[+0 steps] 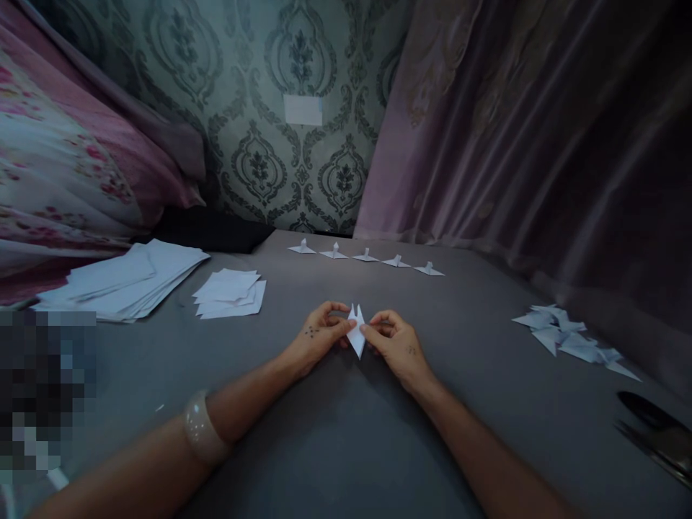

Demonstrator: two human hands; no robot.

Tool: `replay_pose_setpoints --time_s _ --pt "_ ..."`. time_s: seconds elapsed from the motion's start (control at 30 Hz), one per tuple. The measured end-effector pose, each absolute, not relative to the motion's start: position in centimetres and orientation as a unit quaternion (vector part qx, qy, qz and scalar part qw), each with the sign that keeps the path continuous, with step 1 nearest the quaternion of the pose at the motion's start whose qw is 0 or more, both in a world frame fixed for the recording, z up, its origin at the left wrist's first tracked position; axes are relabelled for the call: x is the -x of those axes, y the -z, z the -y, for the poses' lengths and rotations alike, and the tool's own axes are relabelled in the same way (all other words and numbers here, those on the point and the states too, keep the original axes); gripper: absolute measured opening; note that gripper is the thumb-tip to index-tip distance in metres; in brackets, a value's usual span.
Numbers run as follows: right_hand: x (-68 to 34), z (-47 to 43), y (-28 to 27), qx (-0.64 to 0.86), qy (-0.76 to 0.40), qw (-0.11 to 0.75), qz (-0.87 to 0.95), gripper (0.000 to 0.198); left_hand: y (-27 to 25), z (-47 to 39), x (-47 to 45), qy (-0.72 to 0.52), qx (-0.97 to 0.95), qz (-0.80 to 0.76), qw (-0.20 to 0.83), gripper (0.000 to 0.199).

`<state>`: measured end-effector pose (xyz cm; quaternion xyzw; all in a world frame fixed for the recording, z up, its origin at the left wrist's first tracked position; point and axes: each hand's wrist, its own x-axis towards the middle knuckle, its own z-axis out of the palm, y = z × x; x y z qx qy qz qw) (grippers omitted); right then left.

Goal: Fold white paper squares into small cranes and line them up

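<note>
Between my two hands is a small folded paper piece [357,339], white and kite-shaped, with two narrow points at the top and one sharp point facing down. My left hand [324,331] pinches its left edge between thumb and fingers. On the right edge, my right hand [397,342] grips it the same way, thumb on the front face. The fingertips behind the paper are partly hidden. Both hands are just above the grey surface [324,447].
Several folded paper figures [366,255] stand in a row at the back. More folded papers [578,339] are heaped at the right, near a dark, scissor-like object [654,440]. Large sheets [124,281] and small squares [230,294] lie at the left. Curtains [459,144] hang beside the wall.
</note>
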<state>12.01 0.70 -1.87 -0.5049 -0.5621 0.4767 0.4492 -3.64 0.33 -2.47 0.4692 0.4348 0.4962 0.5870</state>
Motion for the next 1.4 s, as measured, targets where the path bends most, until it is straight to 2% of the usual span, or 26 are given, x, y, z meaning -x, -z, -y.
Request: replay_pose_setpoints --time_s 0.1,0.2,0.33,0.43,0.57,0.8,1.1,1.4 --pt "-12.3 -1.4 2.9 0.506 -0.491 0.412 0.576 0.023 3.1 -0.7 4.0 -0.468 -0.499 -0.461 0.565 0.026" --pt "-12.4 -1.8 4.0 0.504 -0.454 0.382 0.627 0.015 3.4 -0.9 4.3 -0.404 -0.6 -0.494 0.483 0.014" --pt "-12.4 -1.5 4.2 0.53 -0.324 0.316 0.717 0.019 3.1 -0.6 4.5 -0.322 -0.723 -0.518 0.325 0.023" --pt "-12.6 -0.9 3.7 0.543 -0.218 0.259 0.768 0.023 2.8 -0.3 4.7 -0.286 -0.765 -0.511 0.267 0.031" --pt "-13.0 -0.4 3.2 0.522 -0.196 0.225 0.799 0.027 2.8 -0.5 5.4 -0.274 -0.782 -0.491 0.27 0.038" --pt "-13.4 -0.4 2.9 0.5 -0.219 0.225 0.807 0.023 3.3 -1.6 6.8 -0.299 -0.772 -0.459 0.323 0.014" --pt "-13.3 -1.6 3.3 0.523 -0.217 0.25 0.785 0.02 2.9 -1.5 6.4 -0.286 -0.77 -0.492 0.288 0.02" --pt "-12.8 -1.8 3.6 0.557 -0.217 0.261 0.758 0.017 3.2 -1.7 6.1 -0.27 -0.766 -0.518 0.267 0.019"
